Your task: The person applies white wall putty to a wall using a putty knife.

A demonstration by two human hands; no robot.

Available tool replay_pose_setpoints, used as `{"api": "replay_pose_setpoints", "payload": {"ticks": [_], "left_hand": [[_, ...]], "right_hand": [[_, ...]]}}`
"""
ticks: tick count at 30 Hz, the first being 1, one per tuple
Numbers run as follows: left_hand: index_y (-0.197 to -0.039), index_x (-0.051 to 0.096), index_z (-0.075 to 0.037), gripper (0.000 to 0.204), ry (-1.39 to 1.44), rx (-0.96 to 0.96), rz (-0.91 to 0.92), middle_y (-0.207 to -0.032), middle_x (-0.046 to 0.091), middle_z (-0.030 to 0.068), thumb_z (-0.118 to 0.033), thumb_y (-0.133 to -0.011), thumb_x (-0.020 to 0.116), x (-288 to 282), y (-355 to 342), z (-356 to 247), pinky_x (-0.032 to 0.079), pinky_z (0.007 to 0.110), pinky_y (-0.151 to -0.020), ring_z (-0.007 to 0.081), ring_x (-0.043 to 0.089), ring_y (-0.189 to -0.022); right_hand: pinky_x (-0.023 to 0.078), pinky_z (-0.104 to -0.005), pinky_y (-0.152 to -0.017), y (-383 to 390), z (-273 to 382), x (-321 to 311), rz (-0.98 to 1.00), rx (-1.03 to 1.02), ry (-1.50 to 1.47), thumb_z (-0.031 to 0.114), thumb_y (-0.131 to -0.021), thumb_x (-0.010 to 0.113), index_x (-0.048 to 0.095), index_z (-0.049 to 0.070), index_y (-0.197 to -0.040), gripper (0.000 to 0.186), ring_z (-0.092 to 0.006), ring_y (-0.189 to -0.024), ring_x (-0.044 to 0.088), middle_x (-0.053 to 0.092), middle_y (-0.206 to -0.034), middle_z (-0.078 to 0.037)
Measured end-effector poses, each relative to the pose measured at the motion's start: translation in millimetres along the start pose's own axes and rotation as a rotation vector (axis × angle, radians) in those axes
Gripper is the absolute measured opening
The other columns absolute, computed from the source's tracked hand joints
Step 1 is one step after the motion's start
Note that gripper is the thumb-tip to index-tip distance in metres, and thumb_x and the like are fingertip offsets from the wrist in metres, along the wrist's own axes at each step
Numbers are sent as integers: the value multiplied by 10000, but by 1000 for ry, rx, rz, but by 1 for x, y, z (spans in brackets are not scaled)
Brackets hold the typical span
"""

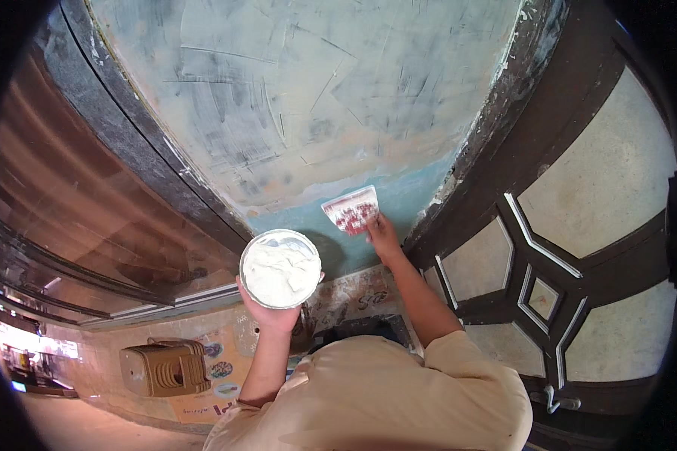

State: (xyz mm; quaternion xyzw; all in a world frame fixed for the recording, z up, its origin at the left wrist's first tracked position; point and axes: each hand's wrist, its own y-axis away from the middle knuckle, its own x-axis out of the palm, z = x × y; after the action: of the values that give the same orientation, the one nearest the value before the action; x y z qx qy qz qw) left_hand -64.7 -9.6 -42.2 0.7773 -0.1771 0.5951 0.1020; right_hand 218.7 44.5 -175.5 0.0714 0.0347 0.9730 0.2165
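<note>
Pale filler already covers most of the wall panel [308, 98], a tall strip set between a dark, worn frame on the left and a dark door [579, 248] with light inset panes on the right. The coat is thin and uneven: scraper strokes cross it in many directions, and grey-blue patches show through, most of all toward the upper right. Along the bottom runs a band of bare teal paint [399, 203], with nothing spread on it yet, from the lower left corner to the frame on the right.

The left hand [274, 312] is cupped under a round white tub [280, 268] and grips it from below, holding it level just in front of the wall's lower edge. The tub is nearly full of white putty, its surface heaped and ruffled. The right hand [384, 234] is closed on the lower edge of a flat scraper [351, 210], its blade stained red and white, laid against the wall right at the line where the filled part meets the teal band. The blade looks almost clean, with no clear load of putty on it.

Judging from this, the greater upper part has had one pass and the lowest strip is what remains, along with the thin spots above, which probably need a second coat. With the tub this full, material is not short.

Below, a tiled floor [75, 421] shows at the lower left, with a tan slatted box [162, 367] standing on it near some printed paper.
</note>
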Motion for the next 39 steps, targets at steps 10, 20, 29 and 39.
{"api": "replay_pose_setpoints", "payload": {"ticks": [10,20,29,39], "left_hand": [[-1578,318,-191,816,2,10,-93,-1629,309,120,-661,-925,457,-1,-3,21,238,790,-1105,427,307,-1475],[-1572,332,-185,799,97,14,-163,-1626,317,124,-661,-940,437,10,-5,46,225,789,-1111,432,316,-1470],[-1555,372,-203,790,-19,-15,-146,-1615,343,98,-686,-932,418,25,-14,76,267,772,-1103,416,338,-1460],[-1539,400,-172,765,-12,80,-193,-1590,393,94,-667,-955,393,16,-7,96,296,646,-1168,385,377,-1446]], "right_hand": [[493,-315,-621,-44,-8,-2,-125,-245,397,375,-1044,523,635,46,-1010,349,-154,-710,634,653,-821,-18],[458,-302,-590,-21,12,-40,57,-89,82,319,-1058,529,618,30,-1042,303,-121,-600,542,603,-792,-22],[488,-319,-538,-65,-13,-36,-207,-255,471,361,-1045,547,655,18,-1069,360,-113,-631,556,636,-785,-8],[481,-311,-813,8,-52,-106,88,-62,305,270,-1069,490,613,-28,-1146,331,-115,-871,574,655,-909,-62]]}}
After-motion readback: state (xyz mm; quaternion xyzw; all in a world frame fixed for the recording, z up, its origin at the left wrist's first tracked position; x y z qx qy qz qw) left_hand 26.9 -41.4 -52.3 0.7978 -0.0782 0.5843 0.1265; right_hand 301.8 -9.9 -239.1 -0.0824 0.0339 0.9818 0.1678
